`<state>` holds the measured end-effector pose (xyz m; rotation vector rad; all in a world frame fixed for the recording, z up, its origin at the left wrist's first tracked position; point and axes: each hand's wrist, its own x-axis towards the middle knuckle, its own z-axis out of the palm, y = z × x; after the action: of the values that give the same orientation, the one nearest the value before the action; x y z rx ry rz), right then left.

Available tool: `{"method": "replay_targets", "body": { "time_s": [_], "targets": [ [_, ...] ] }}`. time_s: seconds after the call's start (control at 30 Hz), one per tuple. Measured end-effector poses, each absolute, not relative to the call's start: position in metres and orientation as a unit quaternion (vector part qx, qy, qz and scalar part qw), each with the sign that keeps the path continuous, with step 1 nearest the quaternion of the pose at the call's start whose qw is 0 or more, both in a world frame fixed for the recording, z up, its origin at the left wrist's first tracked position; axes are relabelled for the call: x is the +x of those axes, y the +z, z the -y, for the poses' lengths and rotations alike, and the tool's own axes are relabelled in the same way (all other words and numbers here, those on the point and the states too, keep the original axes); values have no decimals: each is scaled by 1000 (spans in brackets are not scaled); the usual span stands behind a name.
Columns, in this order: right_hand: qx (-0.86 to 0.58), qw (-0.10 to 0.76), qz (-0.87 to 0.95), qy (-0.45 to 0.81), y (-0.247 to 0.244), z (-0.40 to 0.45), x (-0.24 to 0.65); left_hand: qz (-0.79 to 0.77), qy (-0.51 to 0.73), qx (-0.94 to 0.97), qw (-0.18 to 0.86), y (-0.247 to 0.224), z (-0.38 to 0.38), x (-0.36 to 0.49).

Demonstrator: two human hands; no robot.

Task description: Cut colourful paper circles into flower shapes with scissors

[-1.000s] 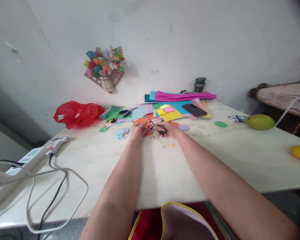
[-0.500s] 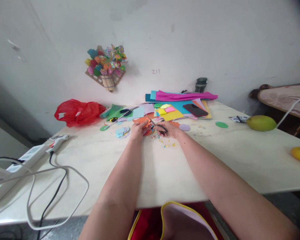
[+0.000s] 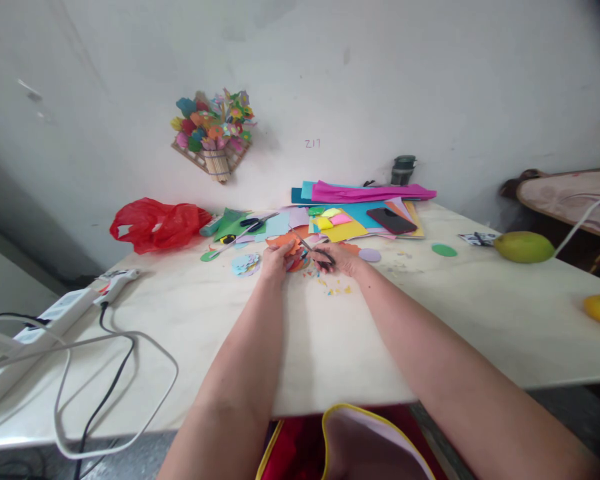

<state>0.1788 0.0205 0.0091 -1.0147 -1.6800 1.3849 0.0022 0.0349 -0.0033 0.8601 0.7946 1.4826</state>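
My left hand (image 3: 276,260) pinches an orange paper piece (image 3: 291,244) with a wavy cut edge. In my right hand (image 3: 337,259) is a pair of black-handled scissors (image 3: 325,261), fingers closed round the handles and blades pointing up and left beside the orange paper. Below the hands lie small yellow and blue paper scraps (image 3: 335,288). A stack of light blue scalloped paper pieces (image 3: 246,265) rests left of my left hand. Near my right hand is a lilac paper circle (image 3: 369,255). Colored pieces under the hands are partly hidden.
Behind the hands lie colored sheets (image 3: 347,231), a dark phone (image 3: 392,221) and a second pair of scissors (image 3: 256,222). A red plastic bag (image 3: 160,223) sits back left. Power strip (image 3: 55,313) and cables lie at left; a green-yellow mango (image 3: 524,247) at right.
The scissors' blades seem to have shifted slightly beside the orange paper. Both hands keep their places and their holds.
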Motion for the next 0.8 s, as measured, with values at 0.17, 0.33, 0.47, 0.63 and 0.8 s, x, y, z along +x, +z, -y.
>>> {"method": "replay_targets", "body": {
  "time_s": [0.17,0.33,0.47,0.63,0.8],
  "targets": [
    [-409,363,644,535,13,-17,176,-338,634,373,587,-4,-35,2],
    [-420,357,644,530,14,-16,175,-341,633,371,587,-5,-36,2],
    [-430,355,640,529,12,-18,175,-338,633,371,590,-5,-36,2],
    [-428,354,635,537,11,-20,174,-333,632,372,593,-5,-37,1],
    [-421,357,629,548,10,-21,174,-333,628,378,594,-6,-38,0]
  ]
}}
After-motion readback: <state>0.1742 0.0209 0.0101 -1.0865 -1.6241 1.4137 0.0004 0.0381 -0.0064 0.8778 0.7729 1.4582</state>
